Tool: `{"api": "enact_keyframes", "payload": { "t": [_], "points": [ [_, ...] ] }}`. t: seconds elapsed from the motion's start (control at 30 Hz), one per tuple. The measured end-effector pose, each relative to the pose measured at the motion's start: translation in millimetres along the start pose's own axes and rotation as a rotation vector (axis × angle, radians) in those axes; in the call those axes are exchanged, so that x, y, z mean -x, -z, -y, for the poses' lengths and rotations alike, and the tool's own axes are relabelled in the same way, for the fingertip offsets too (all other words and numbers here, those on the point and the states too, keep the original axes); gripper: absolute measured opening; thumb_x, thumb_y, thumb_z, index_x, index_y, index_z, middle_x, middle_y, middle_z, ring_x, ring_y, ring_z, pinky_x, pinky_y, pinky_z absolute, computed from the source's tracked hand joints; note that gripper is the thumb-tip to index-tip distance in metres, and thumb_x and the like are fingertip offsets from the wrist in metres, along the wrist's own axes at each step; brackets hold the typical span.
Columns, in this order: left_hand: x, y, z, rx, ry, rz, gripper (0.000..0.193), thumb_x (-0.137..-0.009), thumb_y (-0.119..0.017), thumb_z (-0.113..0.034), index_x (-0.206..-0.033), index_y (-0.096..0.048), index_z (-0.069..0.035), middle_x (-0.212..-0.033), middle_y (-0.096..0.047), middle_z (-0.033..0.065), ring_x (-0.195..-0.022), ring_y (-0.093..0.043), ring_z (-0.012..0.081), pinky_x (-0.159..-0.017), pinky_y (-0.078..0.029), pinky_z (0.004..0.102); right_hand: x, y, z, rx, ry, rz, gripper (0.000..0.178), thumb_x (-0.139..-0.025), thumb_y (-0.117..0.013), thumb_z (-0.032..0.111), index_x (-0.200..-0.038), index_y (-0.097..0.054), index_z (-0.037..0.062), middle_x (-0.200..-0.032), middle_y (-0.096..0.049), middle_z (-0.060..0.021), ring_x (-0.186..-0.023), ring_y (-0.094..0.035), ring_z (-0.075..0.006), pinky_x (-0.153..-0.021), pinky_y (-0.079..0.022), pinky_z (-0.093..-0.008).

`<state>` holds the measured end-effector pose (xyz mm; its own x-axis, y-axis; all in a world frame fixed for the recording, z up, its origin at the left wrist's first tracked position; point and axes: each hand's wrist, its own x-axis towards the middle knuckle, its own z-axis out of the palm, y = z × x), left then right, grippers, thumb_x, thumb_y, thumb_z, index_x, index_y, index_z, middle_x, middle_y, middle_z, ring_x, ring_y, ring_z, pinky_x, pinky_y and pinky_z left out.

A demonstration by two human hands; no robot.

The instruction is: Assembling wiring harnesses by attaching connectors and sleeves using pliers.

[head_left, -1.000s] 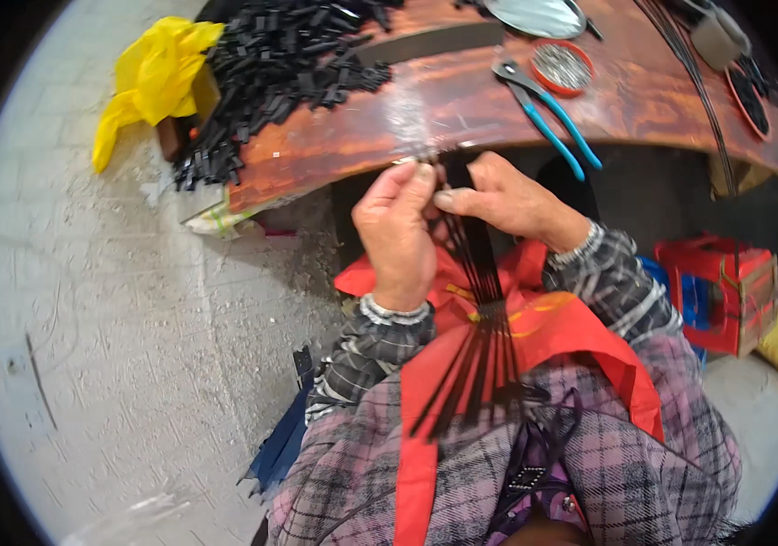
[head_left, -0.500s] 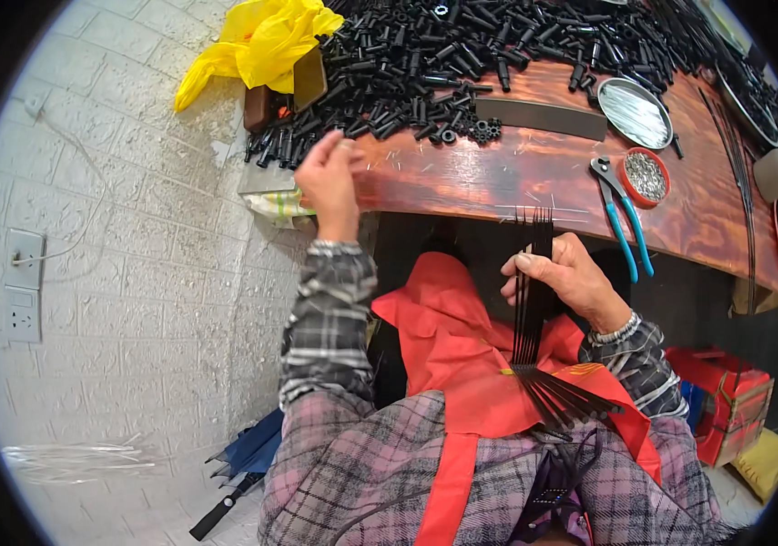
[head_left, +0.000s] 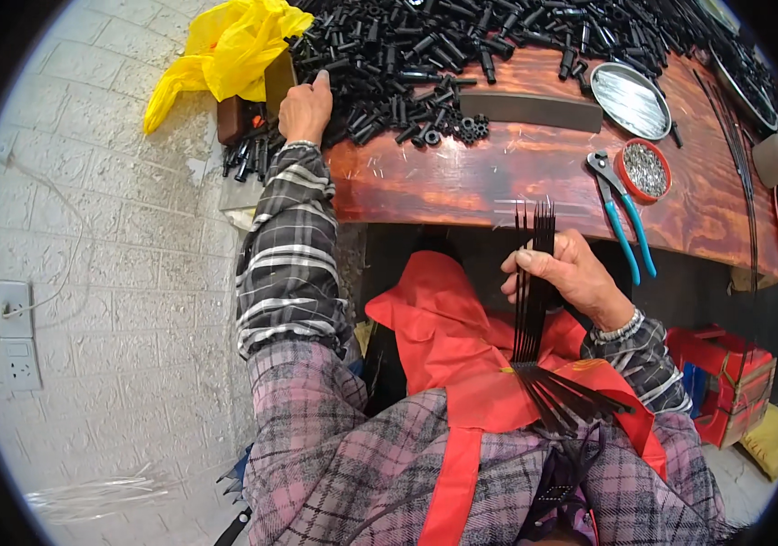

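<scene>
My left hand (head_left: 305, 113) is at the left end of a heap of small black tubular plastic parts (head_left: 425, 45) on the table. One digit points up and the other fingers are turned away, so a grip on a part does not show. In my right hand (head_left: 571, 278) is a bundle of thin black umbrella ribs (head_left: 527, 318), closed between thumb and fingers. The ribs stand upright with their tips near the table edge, and their lower ends fan out over the red apron (head_left: 434, 314) on my lap.
Blue-handled pliers (head_left: 623, 217) lie beside a red dish of small metal pieces (head_left: 644, 170). Behind is a round tray of shiny pins (head_left: 630, 100). A dark flat bar (head_left: 531, 110) borders the heap. A yellow plastic bag (head_left: 225, 55) sits by the wall at left.
My left hand has moved forward and left, from above the table's front edge to the black parts. The right hand keeps its hold on the ribs. The whole view has shifted slightly.
</scene>
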<state>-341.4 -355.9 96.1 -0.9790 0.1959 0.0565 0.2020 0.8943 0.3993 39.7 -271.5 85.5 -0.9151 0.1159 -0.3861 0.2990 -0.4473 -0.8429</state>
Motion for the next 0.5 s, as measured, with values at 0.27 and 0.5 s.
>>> {"api": "enact_keyframes", "payload": {
  "t": [0.27,0.5],
  "points": [
    [72,7,6,1.041,-0.05,0.096,0.034,-0.075,-0.058,-0.007,-0.106,-0.047,0.003,-0.066,-0.057,0.0132,-0.051,-0.059,0.0208,-0.041,-0.047,0.0241,17,21,-14,0.06,0.106,0.049,0.025,-0.083,-0.054,0.021,-0.084,-0.058,-0.004,-0.07,-0.061,-0.0106,-0.064,-0.061,-0.0159,-0.06,-0.052,-0.0268],
    [128,25,24,0.801,-0.084,0.253,0.026,-0.069,-0.05,0.004,-0.094,-0.056,0.002,-0.06,-0.056,0.0103,-0.058,-0.061,0.019,-0.039,-0.045,0.0262,55,21,-24,0.067,0.183,0.065,0.026,-0.083,-0.054,0.021,-0.083,-0.059,-0.0044,-0.069,-0.061,-0.01,-0.062,-0.06,-0.0143,-0.058,-0.05,-0.0245]
  ]
}}
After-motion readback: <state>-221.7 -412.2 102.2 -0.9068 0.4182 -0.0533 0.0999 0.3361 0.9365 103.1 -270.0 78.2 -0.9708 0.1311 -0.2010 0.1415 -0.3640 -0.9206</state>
